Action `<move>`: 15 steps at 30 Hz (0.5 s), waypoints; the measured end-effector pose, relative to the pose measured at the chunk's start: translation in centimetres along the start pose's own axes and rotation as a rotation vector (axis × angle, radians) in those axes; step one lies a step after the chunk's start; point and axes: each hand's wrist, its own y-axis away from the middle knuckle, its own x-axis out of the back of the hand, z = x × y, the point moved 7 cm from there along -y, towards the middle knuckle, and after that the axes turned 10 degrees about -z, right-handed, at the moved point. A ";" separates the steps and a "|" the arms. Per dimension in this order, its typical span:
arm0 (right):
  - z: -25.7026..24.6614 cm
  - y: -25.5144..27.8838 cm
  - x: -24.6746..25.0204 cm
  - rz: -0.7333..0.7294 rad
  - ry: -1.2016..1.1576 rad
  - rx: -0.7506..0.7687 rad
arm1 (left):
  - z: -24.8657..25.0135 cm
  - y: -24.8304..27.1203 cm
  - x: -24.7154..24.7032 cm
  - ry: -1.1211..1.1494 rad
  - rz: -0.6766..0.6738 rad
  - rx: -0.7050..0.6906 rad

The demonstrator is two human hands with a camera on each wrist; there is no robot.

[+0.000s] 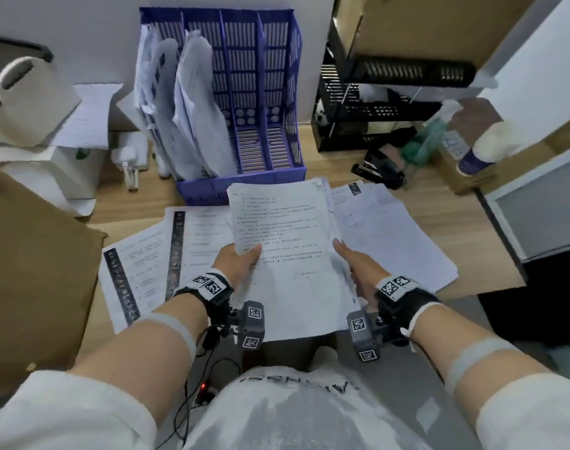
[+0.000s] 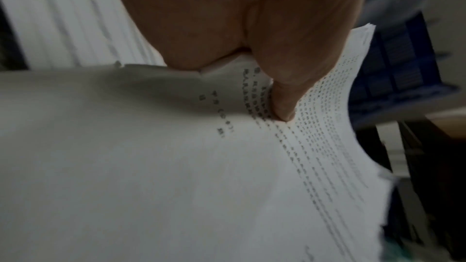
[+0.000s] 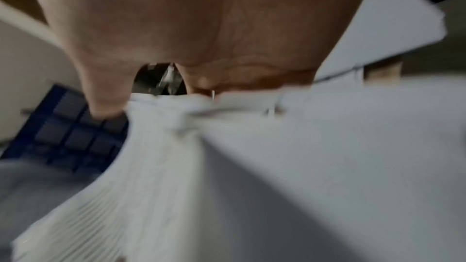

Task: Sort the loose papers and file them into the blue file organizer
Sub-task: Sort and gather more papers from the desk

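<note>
Papers [image 1: 286,254], a thick sheaf with printed text on the top sheet, are held up at the centre of the head view, above the near edge of the desk [image 1: 439,196]. The left hand [image 1: 236,264] pinches the sheaf's left edge, thumb curled onto the printed face as the left wrist view shows; the right hand [image 1: 358,271] grips the right edge, fingers along it and the sheet edges fanning out beneath it in the right wrist view. The sheaf's long axis runs from the lower middle of the frame toward the top, its top edge pointing at the blue organizer [image 1: 244,102], which stands directly beyond it at the upper centre. The organizer's slots run the same way, front to back. Its two left slots already hold bundles of filed sheets [image 1: 186,105]; the two right slots look empty. More loose sheets [image 1: 166,254] lie flat on the desk at the left of the sheaf, and another pile [image 1: 390,235] at the right. Judging from this, the sheaf is lined up with the right-hand slots, and both hands sit about equally near.
</note>
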 end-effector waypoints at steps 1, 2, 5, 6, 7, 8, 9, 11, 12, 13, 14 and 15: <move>0.0 0.8 1.3 0.009 0.071 0.038 | 0.8 -0.8 -2.0 -0.006 -0.030 -0.008; -0.2 1.4 2.6 0.024 0.174 0.084 | 1.7 -1.4 -4.2 -0.023 -0.066 -0.016; -0.1 3.3 8.4 0.247 0.483 0.087 | 3.2 -2.9 -10.3 -0.030 -0.194 0.012; 0.1 3.8 10.7 0.317 0.524 0.060 | 3.3 -3.5 -12.3 0.005 -0.248 0.043; 0.3 4.0 12.9 0.365 0.544 0.023 | 3.4 -3.8 -14.3 0.054 -0.305 0.074; 0.4 4.0 15.0 0.412 0.565 -0.003 | 3.6 -3.9 -16.2 0.092 -0.346 0.098; 0.6 3.7 17.1 0.449 0.578 -0.026 | 3.7 -4.2 -17.9 0.112 -0.362 0.122; 0.3 3.2 20.3 0.489 0.615 -0.062 | 4.0 -4.7 -20.8 0.102 -0.351 0.158; 0.0 2.8 21.5 0.505 0.662 -0.082 | 4.3 -5.0 -21.9 0.088 -0.329 0.162; -0.4 2.5 22.6 0.513 0.710 -0.103 | 4.5 -5.4 -22.8 0.086 -0.299 0.165; -0.7 1.9 23.4 0.505 0.738 -0.128 | 4.8 -5.9 -23.4 0.090 -0.260 0.168; -1.0 1.2 23.9 0.482 0.775 -0.145 | 4.9 -6.3 -23.8 0.111 -0.217 0.184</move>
